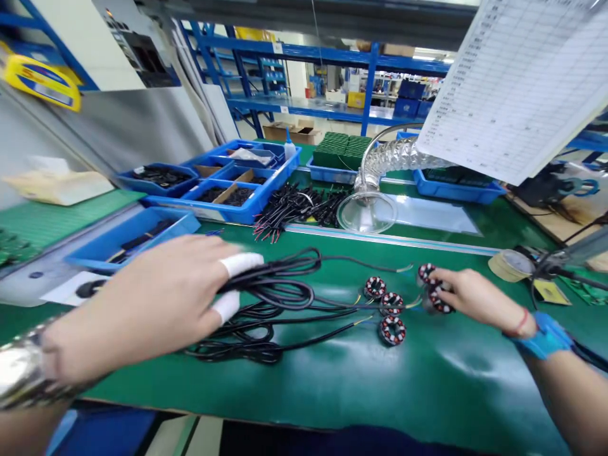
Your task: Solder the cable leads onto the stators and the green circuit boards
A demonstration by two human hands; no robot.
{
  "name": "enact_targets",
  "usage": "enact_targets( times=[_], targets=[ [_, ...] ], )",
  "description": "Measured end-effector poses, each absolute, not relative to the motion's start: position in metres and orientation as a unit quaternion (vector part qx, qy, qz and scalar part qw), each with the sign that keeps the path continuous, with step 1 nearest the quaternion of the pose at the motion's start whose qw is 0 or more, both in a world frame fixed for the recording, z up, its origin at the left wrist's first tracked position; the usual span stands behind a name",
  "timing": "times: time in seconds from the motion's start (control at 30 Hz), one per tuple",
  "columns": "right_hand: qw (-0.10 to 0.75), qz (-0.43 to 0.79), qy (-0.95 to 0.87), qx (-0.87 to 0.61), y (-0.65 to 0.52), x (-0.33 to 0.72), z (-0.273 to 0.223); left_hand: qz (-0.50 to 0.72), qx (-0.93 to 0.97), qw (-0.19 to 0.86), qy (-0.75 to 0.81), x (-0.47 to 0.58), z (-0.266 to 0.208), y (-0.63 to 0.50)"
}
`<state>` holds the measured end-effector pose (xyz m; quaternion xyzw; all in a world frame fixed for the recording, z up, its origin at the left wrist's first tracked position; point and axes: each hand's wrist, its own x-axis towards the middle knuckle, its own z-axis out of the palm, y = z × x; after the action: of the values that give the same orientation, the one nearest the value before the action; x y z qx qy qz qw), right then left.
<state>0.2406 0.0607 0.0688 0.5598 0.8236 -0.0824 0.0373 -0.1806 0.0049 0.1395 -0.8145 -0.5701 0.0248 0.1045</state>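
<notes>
One cam, worn on my head, facing forward and down over the green bench [327, 386], real close to my left hand [166, 288], bit further from my right hand [470, 294], blue shelving [370, 92] way off up top.

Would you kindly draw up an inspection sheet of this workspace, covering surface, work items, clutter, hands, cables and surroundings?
Surface: green tabletop, shiny, with light reflections.
Work items: three round coils lie on it; two more are at the right hand.
Clutter: blue bins of small parts, a heap of black leads with some red ends, and a tape roll.
Hands: left hand, with two white finger covers, holds looped cable; right-hand grip too blurred to judge.
Cables: black cables in loops, thin coloured wires showing at ends near the coils.
Surroundings: blue shelves, hanging printed sheet, foil duct with clear funnel.
</notes>
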Motion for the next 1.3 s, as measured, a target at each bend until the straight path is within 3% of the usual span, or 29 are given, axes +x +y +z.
enact_targets(
  times=[0.23, 0.47, 0.67, 1.0, 1.2, 1.3],
  targets=[
    [0.044, -0.093, 0.826, 0.555, 0.031, 0.212, 0.02, 0.113, -0.806, -0.006, -0.581, -0.196, 0.067, -0.018],
    [-0.085, -0.155, 0.85, 0.497, 0.013, 0.193, 0.022, 0.125, -0.806, -0.07, -0.574, -0.221, 0.009, -0.029],
    [-0.078, -0.169, 0.848, 0.496, 0.019, 0.176, -0.001, 0.14, -0.804, -0.113, -0.567, -0.21, 0.005, -0.017],
    [-0.032, -0.177, 0.888, 0.422, 0.04, 0.176, 0.008, 0.092, -0.813, -0.058, -0.572, -0.203, 0.005, -0.03],
    [0.068, -0.143, 0.908, 0.388, 0.059, 0.174, 0.01, 0.093, -0.817, -0.053, -0.567, -0.201, 0.005, -0.028],
    [0.075, -0.146, 0.923, 0.348, 0.063, 0.178, 0.009, 0.087, -0.8, -0.039, -0.593, -0.192, 0.007, -0.035]
  ],
)
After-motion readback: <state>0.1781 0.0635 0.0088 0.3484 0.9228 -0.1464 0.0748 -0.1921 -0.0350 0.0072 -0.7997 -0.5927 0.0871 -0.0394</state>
